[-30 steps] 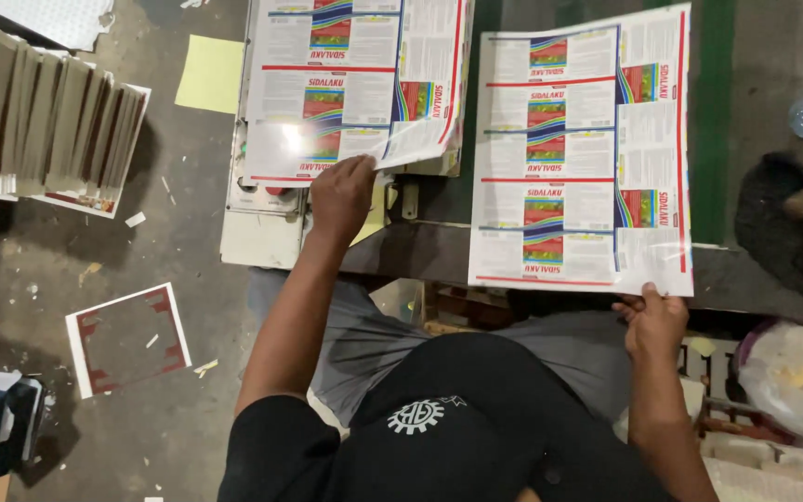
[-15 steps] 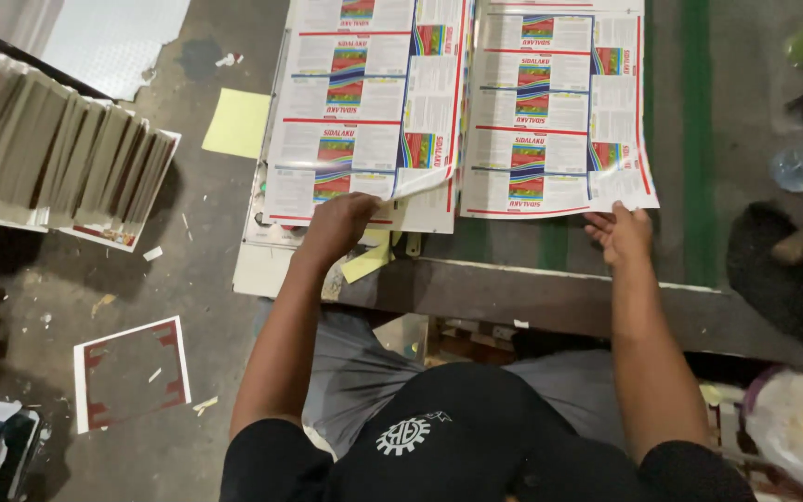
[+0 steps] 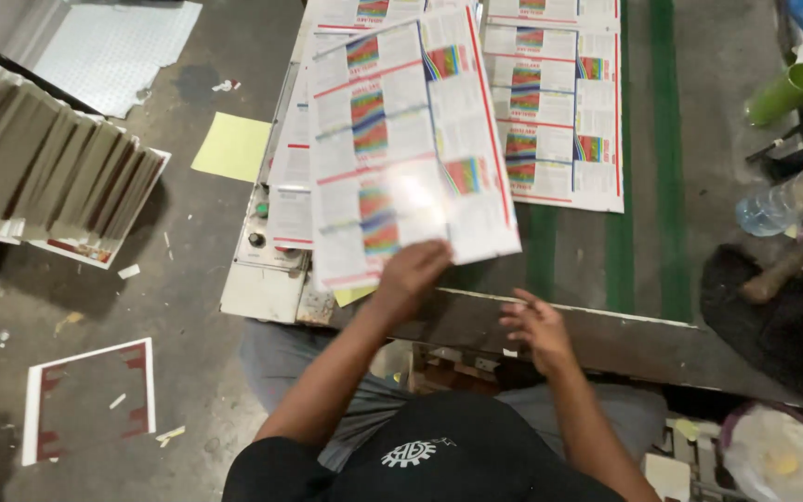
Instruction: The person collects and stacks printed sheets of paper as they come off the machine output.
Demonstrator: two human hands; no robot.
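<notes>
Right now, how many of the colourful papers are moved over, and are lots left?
One printed sheet already lies flat on the green-striped table, to the right. The left hand holds the next printed sheet by its bottom edge, lifted off the stack of sheets; the right hand is empty. More sheets remain in that stack; how many cannot be told.

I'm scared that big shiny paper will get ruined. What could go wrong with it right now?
It might bend or crease: only the left hand holds the printed sheet, by its bottom edge, while the right hand is off it. It could also land crooked on the stack of sheets underneath. And the sheet already laid on the green-striped table sits close beside it, so the lifted one might knock it.
</notes>
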